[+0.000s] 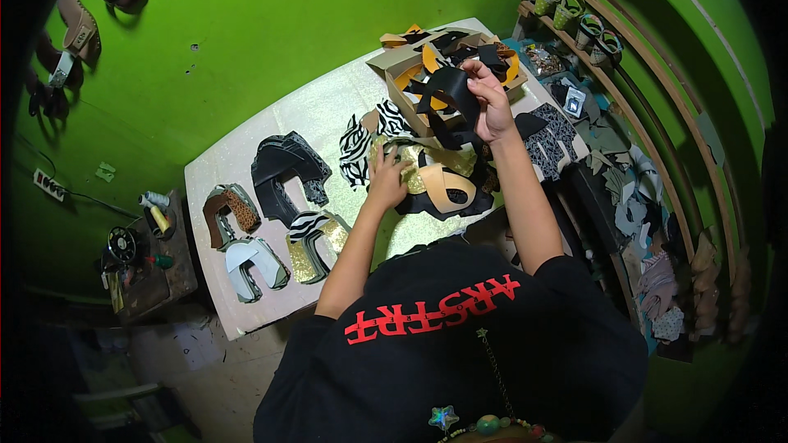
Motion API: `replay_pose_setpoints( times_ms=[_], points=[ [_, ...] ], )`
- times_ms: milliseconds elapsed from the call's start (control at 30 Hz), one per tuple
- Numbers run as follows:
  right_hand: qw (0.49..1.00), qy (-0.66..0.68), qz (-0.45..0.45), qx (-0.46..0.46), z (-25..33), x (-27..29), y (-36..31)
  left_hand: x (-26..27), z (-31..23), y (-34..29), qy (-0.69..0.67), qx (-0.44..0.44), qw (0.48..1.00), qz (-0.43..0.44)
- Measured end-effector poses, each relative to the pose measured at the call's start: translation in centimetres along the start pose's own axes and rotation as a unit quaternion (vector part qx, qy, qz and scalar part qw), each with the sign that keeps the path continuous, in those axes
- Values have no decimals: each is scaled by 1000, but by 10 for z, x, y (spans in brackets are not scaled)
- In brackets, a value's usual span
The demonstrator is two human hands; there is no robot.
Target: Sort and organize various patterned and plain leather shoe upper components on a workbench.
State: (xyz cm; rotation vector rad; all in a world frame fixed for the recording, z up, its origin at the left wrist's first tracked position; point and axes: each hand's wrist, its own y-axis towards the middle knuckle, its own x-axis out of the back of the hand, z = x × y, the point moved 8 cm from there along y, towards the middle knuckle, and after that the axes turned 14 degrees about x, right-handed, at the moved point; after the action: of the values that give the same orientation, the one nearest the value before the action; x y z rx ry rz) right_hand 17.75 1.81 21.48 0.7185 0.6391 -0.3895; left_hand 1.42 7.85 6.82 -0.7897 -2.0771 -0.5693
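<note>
A curved black strap piece [450,86], which looks like a sandal upper, hangs from my right hand [489,102]. Its fingers pinch the piece's top edge in front of a cardboard box [417,121] full of black and orange cut pieces. My left hand [387,178] rests with fingers apart on gold glittery pieces [382,150], and nothing shows in its grasp. Zebra-print pieces [355,148] lie beside that hand. Just right of it, a tan crossed-strap upper [450,187] lies on black pieces.
Stacks of black [283,172], brown [222,226], pale blue [246,267] and gold uppers [305,261] stand on the left of the white table [222,160]. A rack [648,66] with small sandals runs along the right wall. Fabric scraps [632,213] lie below it.
</note>
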Motion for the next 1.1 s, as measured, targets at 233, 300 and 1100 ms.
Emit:
replay_pose_setpoints(
  times_ms=[233,300,1100],
  points=[
    [998,-40,53,-20,-24,-29,-15,10,5,-1,-390,111,905,129],
    [993,-51,83,-71,-42,-38,-27,-3,16,-6,-585,160,753,257],
    [878,-179,352,-269,-191,-146,-142,123,97,-129,-545,200,780,233]
  ],
)
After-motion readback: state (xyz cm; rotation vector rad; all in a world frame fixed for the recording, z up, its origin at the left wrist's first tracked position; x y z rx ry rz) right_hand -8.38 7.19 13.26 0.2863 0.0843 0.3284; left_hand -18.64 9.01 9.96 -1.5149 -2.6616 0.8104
